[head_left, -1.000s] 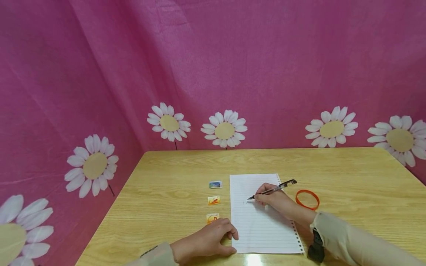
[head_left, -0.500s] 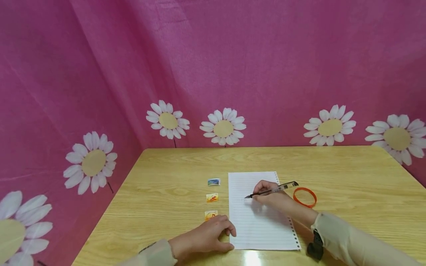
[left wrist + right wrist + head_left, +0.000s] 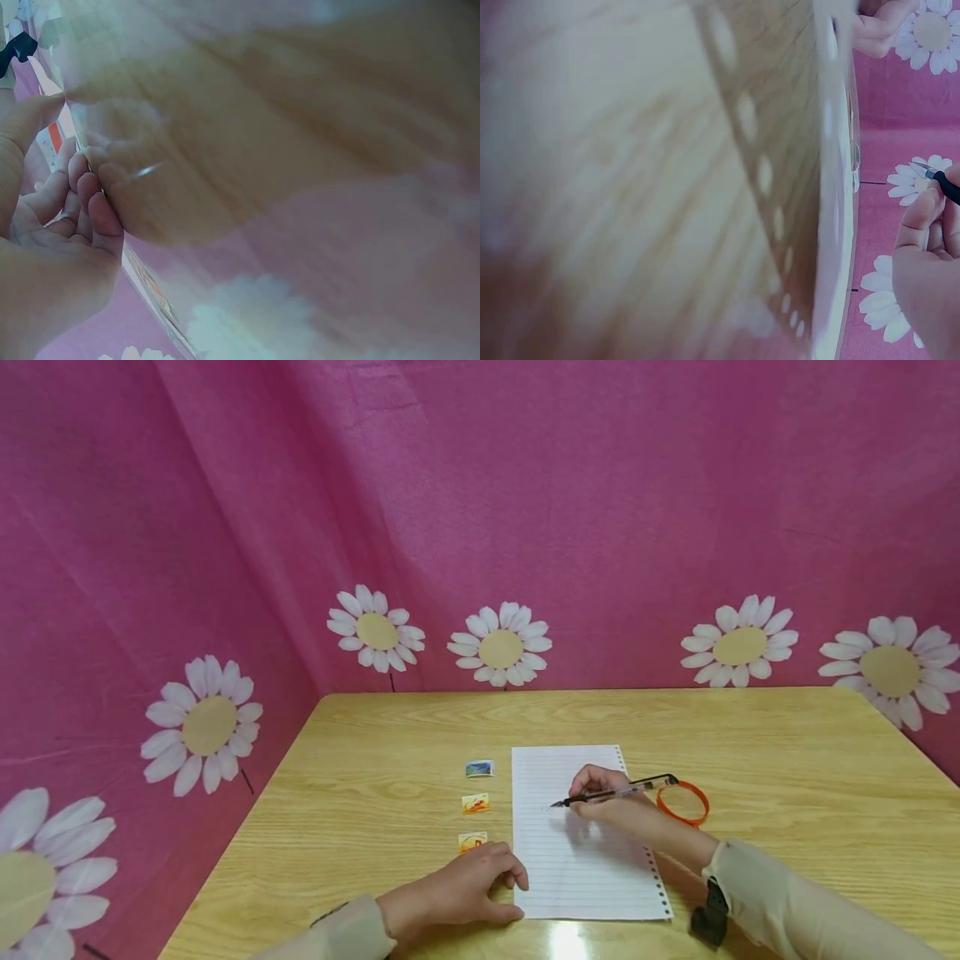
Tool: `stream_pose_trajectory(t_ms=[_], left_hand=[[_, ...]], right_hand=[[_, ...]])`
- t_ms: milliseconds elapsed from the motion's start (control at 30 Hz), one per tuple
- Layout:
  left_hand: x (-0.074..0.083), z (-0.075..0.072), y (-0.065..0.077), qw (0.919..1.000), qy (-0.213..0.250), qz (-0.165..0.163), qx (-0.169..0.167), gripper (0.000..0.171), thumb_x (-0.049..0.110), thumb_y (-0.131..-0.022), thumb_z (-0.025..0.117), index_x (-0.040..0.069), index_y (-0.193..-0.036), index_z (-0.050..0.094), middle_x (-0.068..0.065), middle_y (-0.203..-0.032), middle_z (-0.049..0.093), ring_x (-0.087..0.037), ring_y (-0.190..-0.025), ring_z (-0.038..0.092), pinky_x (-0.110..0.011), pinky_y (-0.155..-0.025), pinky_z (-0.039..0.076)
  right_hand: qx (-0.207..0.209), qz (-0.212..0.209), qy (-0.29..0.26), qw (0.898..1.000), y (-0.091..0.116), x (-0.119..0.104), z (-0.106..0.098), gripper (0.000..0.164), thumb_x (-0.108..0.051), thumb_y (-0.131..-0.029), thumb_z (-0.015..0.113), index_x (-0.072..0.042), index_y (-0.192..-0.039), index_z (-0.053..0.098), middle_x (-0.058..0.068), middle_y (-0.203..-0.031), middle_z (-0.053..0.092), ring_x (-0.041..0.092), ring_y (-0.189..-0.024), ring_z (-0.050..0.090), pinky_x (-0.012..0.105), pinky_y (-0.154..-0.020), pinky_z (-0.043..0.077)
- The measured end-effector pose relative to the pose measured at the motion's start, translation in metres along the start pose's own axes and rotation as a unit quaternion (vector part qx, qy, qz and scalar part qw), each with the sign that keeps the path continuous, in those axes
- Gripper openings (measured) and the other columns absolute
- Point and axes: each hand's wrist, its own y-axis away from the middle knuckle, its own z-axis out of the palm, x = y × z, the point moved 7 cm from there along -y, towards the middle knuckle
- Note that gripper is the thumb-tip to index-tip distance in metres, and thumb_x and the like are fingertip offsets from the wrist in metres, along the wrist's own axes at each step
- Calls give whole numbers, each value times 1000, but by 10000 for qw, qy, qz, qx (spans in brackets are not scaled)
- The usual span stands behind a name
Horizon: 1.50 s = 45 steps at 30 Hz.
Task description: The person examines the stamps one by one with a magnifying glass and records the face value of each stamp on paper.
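Pinching a slim pen (image 3: pixel 626 789) between thumb and fingers, the right hand (image 3: pixel 619 815) is holding its nib down at the lined sheet (image 3: pixel 592 881), which is lying below those fingers; faint marks (image 3: pixel 544 809) are showing just left of the nib. The left hand (image 3: pixel 476 885) is resting on the table (image 3: pixel 375 793) by the sheet's left edge, its fingers loosely bent, thumb spread apart, gripping nothing; whether the tips are pressing the paper or merely lying beside it, I cannot tell. If they aren't bearing on it, the sheet could be skewing under a stroke and spoiling the line. Beyond the left fingers, the blue card (image 3: pixel 480 768), the middle card (image 3: pixel 476 803) and the near card (image 3: pixel 472 841) are lying in a column; any slip forward could be shoving the near one askew. Behind the right fingers, the orange ring (image 3: pixel 707 802) is lying near the wrist, where a forearm sweep could be dragging it.
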Motion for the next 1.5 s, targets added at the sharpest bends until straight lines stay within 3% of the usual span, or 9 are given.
stream_pose_trajectory(t_ms=[233, 567, 967, 1267, 1500], left_hand=[[-1, 1, -1, 10000, 90, -42, -3, 19, 24, -86, 76, 16, -99, 64, 8, -89, 51, 2, -86, 42, -11, -80, 37], [-4, 2, 0, 9987, 270, -386, -169, 19, 25, -86, 75, 18, -100, 63, 12, -89, 47, 3, -87, 41, -12, -82, 37], [-2, 2, 2, 9983, 298, -477, -175, 19, 25, -86, 75, 18, -99, 63, 12, -88, 48, 3, -87, 41, -12, -81, 36], [-4, 2, 1, 9982, 343, -468, -132, 19, 24, -86, 76, 18, -99, 64, 13, -88, 48, 3, -86, 42, -12, -80, 37], [-4, 2, -1, 9982, 340, -473, -138, 19, 24, -85, 76, 18, -98, 64, 13, -88, 48, 4, -86, 42, -12, -80, 38]], right_hand=[[-12, 1, -50, 10000, 3, -1, -4, 21, 6, -79, 61, 17, -93, 50, -13, -74, 59, -1, -68, 52, 16, -62, 42], [-128, 120, 75, 9998, 11, 3, -15, 19, 3, -82, 63, 11, -96, 52, -10, -81, 61, 0, -75, 55, 18, -70, 45], [-19, 334, 107, 9994, 23, 5, -32, 19, 2, -82, 63, 8, -97, 52, -4, -83, 59, 3, -72, 50, 18, -64, 42], [10, -35, 150, 9999, 31, 4, -47, 17, 4, -84, 62, 9, -98, 53, -9, -85, 60, 0, -74, 52, 18, -64, 43], [236, -49, 317, 9992, 35, 6, -58, 16, 5, -82, 60, 11, -95, 53, -14, -83, 60, -2, -74, 53, 17, -64, 43]])
